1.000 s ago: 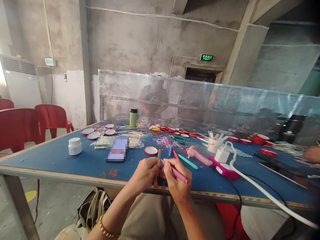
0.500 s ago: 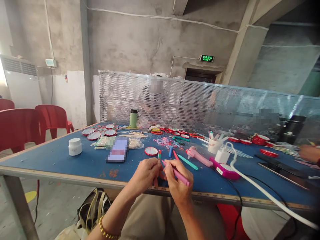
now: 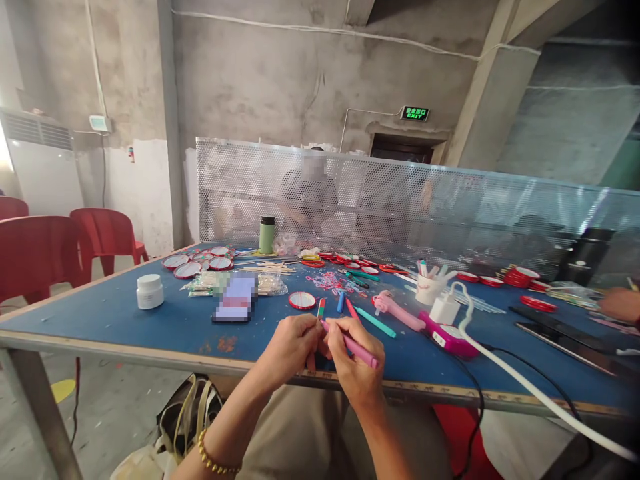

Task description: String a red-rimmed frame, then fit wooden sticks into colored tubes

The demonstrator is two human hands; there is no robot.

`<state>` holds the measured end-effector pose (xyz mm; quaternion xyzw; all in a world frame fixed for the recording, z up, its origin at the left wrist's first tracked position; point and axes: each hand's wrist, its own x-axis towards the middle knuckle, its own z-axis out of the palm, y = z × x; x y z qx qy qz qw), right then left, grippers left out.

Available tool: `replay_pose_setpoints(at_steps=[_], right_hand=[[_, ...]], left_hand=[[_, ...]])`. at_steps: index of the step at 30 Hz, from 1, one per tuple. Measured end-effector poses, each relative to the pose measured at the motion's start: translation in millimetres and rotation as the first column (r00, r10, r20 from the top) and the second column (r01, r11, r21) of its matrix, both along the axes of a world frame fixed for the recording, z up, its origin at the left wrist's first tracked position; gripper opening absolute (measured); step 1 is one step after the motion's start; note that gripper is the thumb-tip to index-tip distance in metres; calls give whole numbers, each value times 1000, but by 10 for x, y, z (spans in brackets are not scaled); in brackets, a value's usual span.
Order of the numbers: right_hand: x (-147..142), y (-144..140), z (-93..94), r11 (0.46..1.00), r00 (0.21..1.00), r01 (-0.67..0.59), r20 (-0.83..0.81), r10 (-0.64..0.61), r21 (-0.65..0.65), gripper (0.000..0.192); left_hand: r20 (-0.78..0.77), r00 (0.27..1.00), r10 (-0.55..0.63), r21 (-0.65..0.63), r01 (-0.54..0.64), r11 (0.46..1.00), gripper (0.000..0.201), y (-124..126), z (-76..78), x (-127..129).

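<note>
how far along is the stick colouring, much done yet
Done: the stick held upright in the left hand already shows red and green bands near its top. In hand: the right hand presses a pink marker to it. Its lower part is hidden by fingers. Left, probably: plain wooden sticks lie further back on the blue table, uncoloured.

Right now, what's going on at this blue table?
A person sits at the blue table. Their left hand holds a painted stick upright at the near edge, and their right hand puts a pink marker to it. More markers, red-rimmed discs and a white jar lie beyond.
</note>
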<state>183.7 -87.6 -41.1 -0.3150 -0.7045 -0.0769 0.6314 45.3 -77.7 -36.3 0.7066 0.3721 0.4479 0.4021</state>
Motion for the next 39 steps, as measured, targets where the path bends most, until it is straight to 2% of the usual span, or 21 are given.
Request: replay_pose_setpoints(at_steps=[9, 33, 39], right_hand=[[-4, -6, 3, 1000, 1000, 2, 20, -2, 5, 17], [0, 8, -17, 999, 999, 24, -29, -25, -49, 18], [-9, -5, -5, 1000, 1000, 24, 2, -24, -9, 18]], left_hand=[[-38, 999, 31, 22, -30, 999, 37, -23, 17, -2], [-20, 1000, -1, 13, 1, 1000, 39, -12, 18, -6], [-29, 999, 15, 5, -15, 1000, 38, -16, 15, -8]])
